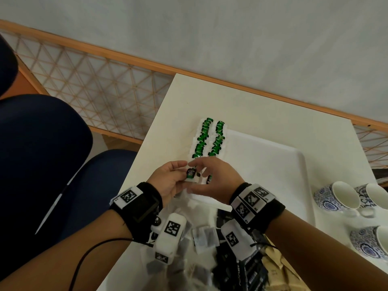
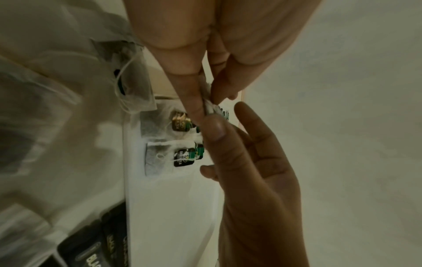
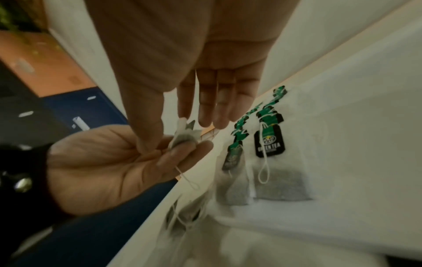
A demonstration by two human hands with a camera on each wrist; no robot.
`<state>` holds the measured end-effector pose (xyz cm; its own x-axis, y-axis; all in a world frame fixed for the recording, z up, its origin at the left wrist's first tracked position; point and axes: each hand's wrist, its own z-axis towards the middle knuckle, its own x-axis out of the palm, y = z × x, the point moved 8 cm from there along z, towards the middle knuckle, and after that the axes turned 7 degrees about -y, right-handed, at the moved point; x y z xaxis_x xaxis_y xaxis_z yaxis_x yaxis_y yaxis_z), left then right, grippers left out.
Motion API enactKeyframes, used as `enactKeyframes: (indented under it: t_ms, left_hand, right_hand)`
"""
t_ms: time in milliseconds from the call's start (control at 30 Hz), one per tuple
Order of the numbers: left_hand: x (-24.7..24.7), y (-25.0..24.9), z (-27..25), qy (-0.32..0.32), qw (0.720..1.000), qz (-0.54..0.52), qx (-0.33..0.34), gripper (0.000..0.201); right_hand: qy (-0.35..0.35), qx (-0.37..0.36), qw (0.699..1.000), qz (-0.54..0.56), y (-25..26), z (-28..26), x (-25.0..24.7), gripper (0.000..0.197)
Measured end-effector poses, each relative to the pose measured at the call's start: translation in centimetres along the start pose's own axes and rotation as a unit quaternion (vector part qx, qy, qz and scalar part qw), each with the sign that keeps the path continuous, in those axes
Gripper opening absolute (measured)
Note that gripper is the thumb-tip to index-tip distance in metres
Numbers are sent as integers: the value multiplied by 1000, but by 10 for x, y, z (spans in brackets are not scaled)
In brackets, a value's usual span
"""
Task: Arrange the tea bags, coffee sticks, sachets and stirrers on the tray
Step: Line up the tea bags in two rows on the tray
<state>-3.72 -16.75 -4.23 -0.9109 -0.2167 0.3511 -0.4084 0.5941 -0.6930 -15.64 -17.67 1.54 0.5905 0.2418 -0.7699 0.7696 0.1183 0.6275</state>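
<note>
Two hands meet at the centre of the head view over the near left corner of the white tray, and both grasp one green tea bag. The left hand lies palm up with the bag across its fingers, thumb on top; the bag's string loop dangles below them in the right wrist view. The right hand pinches the bag's upper edge between thumb and forefinger, while its other three fingers stretch out straight and hold nothing.

Just beyond the hands, two rows of green tea bags run along the tray's left edge toward the upper middle of the frame, their green and black tags overlapping like tiles. In the right wrist view the nearest two bags lie flat side by side on the tray, tags pointing up the frame, and one tag reads GREEN TEA. The rest of the tray is bare white.

The tray sits on a cream counter. At the bottom centre of the head view, under the wrists, lies a loose heap of tea bags, black coffee sticks and tan paper sachets, off the tray. At the right edge stand blue-patterned cups on the counter, apart from the tray. A dark blue chair fills the left of the frame.
</note>
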Motion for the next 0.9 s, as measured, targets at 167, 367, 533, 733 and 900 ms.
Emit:
enactKeyframes:
  t_ms: [167,367,533,733,900]
  left_hand:
    - [0,1,0,-2,1000,-22,-6,19]
    - [-6,8,3,3,998,55,-43,15]
    - [-6,4,3,19,996,91,14,22]
    - [-7,-7,4,-1,991,111,82,34]
    - [-8,-11,4,-21,987,116,104,33]
  right_hand:
    - [-11,-11,1000,-6,-3,2,-1,22]
    - [-70,19,992,106,-12,6,-16,15]
    - [-88,46,980,172,-17,7,-21,18]
    - [-59,57,978,192,-23,4,-8,41]
    - [-110,74,981,139,-27,5,-14,25]
